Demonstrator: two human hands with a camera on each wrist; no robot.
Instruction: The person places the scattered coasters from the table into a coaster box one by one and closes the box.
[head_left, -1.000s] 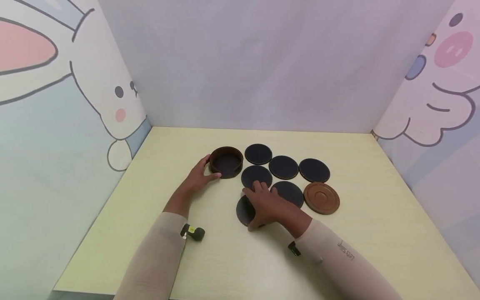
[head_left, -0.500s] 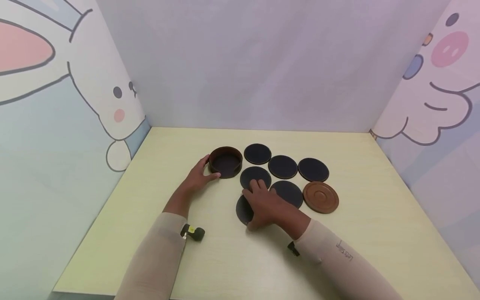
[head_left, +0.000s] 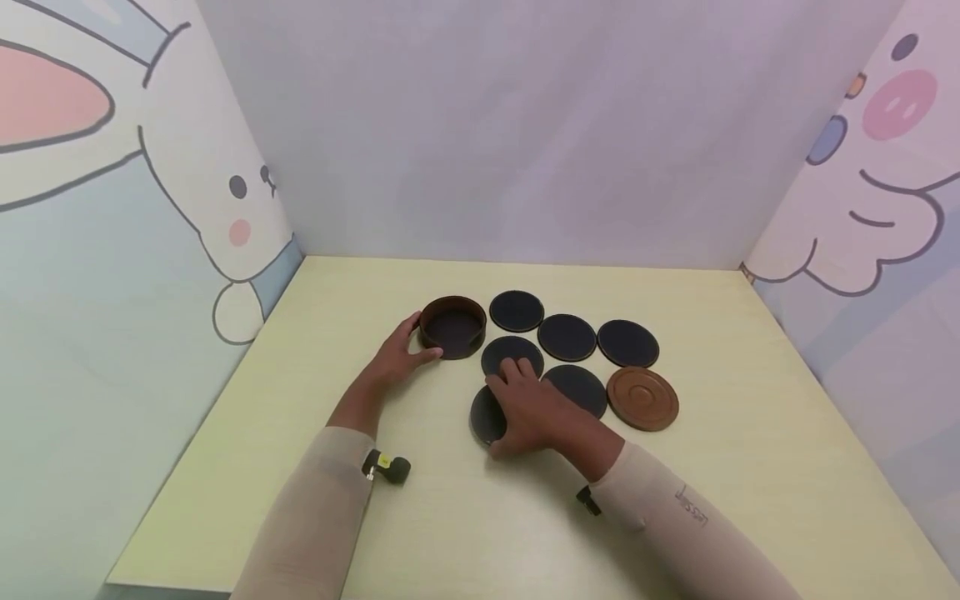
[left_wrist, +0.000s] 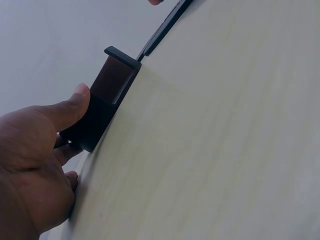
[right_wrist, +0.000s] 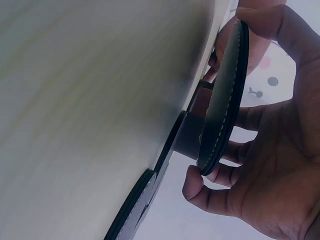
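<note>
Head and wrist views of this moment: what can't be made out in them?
Head view: right part of the held coaster, covered by the right hand.
Head view: lettering on the right sleeve, too small to read.
Left wrist view: floor of the holder, hidden by its wall.
Left wrist view: right hand, nearly all cut off by the top edge.
Right wrist view: part of the left hand, behind the held coaster.

The flat round disc (right_wrist: 225, 100) is dark, with white stitches along its edge. It is held tipped, up off the bench (head_left: 442, 517). The round brown holder (left_wrist: 95, 122) sits upright on the bench, with a gap in its side.
</note>
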